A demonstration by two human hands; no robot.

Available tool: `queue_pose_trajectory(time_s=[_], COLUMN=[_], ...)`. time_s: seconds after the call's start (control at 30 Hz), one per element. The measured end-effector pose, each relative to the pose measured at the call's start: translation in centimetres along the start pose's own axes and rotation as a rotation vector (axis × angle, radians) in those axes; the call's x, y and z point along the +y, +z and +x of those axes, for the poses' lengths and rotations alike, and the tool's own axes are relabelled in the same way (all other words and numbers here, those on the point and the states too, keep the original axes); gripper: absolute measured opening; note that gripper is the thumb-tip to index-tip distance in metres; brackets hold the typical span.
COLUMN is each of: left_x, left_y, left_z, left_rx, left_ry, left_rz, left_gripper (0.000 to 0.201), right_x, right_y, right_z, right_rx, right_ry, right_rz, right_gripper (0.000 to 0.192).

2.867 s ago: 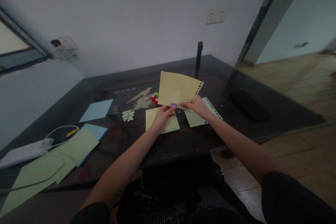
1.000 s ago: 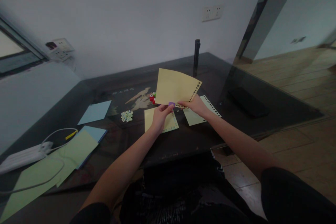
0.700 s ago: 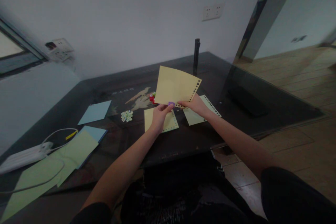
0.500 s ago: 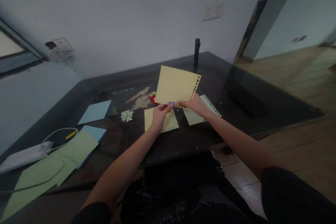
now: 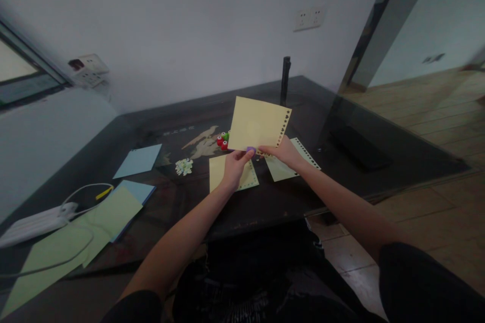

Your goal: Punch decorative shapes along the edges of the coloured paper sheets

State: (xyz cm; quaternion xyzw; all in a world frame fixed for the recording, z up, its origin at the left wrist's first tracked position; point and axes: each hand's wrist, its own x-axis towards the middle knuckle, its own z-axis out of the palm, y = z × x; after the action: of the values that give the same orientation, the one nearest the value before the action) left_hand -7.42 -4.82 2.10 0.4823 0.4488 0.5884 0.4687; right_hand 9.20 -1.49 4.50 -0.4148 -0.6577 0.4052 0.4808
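A thin, floppy yellow paper sheet (image 5: 255, 123) is pinched at its bottom edge between left hand (image 5: 234, 165) and right hand (image 5: 284, 153), beside a small purple punch (image 5: 250, 150).

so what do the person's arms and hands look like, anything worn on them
Both forearms are bare. The left hand and right hand wear no gloves, and no rings, watch or bracelet can be made out in the dim light. Dark short sleeves show at the bottom edge: the left sleeve and the right sleeve.
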Motion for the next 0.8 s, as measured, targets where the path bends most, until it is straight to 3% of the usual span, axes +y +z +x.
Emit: queue_pose_trajectory(time_s=[0.23, 0.43, 0.8], left_x=[-0.5, -0.9, -0.7], left_y=[0.2, 0.1, 1.1], left_z=[0.3, 0.5, -0.1], left_rx=[-0.022, -0.038, -0.045], left_ry=[-0.014, -0.021, -0.067], left_rz=[0.004, -0.004, -0.066], left_gripper=[0.033, 0.034, 0.033], right_x=[0.5, 0.4, 2.3], right_y=[0.2, 0.5, 0.5], right_z=[0.0, -0.1, -0.8], right_rx=[0.011, 0.052, 0.069], right_ry=[0.087, 0.072, 0.096], right_rz=[0.071, 0.036, 0.131], right_gripper=[0.031, 0.024, 0.037])
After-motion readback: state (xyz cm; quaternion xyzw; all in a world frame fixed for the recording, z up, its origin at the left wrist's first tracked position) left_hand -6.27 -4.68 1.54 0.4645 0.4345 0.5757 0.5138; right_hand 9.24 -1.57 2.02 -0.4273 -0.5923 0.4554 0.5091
